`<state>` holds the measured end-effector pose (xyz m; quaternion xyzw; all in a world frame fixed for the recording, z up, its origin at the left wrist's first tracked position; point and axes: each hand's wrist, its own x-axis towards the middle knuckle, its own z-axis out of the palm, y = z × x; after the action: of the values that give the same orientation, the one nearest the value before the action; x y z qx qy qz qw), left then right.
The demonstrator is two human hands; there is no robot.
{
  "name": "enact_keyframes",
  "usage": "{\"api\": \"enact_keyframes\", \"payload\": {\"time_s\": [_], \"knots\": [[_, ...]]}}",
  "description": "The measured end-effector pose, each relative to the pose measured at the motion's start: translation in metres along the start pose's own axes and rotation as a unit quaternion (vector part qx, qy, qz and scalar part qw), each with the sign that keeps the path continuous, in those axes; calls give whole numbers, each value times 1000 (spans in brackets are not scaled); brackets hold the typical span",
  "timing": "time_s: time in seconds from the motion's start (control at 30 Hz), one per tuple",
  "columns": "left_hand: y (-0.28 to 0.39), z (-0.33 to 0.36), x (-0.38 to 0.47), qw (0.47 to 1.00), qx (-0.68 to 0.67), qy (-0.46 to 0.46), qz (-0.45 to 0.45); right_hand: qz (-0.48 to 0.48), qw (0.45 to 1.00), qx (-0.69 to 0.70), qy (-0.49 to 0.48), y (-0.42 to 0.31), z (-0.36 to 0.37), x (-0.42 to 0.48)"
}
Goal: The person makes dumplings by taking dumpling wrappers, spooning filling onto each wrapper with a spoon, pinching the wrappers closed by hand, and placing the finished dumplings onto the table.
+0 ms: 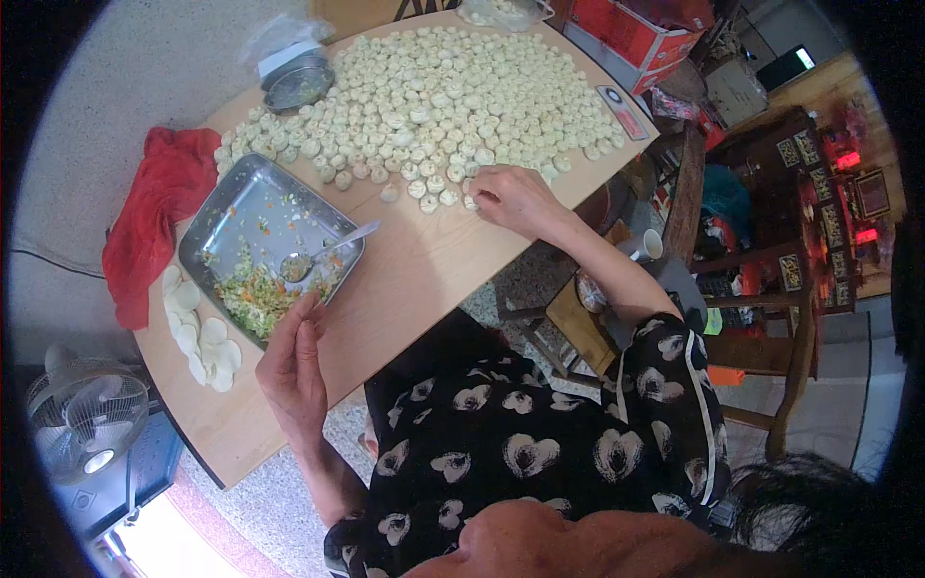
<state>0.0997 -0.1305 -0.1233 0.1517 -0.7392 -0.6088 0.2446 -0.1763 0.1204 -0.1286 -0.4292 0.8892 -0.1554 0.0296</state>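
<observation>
My right hand [517, 199] is at the near edge of a large batch of small pleated dumplings [462, 87], its curled fingertips on a dumpling [470, 203] resting on the table. My left hand [295, 372] hovers by the near corner of a square metal tray [249, 180], thumb and fingers drawn together with nothing visible between them. Chopped vegetable filling [253, 292], green with orange bits, is heaped in the tray's near part. A metal spoon [329, 249] lies in it, its handle over the right rim. Overlapping round dough wrappers [213, 354] lie left of the tray.
The wooden table [405, 289] also holds a red cloth [162, 209], dark round pans [298, 83] and a small flat scale-like device [623, 112]. A red box [636, 36] stands beyond the far right corner. An electric fan [90, 412] is at left; a white cup [647, 246] is at right.
</observation>
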Motion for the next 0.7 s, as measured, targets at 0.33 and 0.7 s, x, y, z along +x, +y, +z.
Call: {"api": "enact_keyframes", "payload": {"time_s": [0.33, 0.7], "knots": [[5, -21, -7, 998, 18, 49, -43, 50, 991, 116, 53, 7, -9, -18], [8, -54, -36, 993, 3, 64, -96, -13, 981, 58, 184, 32, 26, -22]]}}
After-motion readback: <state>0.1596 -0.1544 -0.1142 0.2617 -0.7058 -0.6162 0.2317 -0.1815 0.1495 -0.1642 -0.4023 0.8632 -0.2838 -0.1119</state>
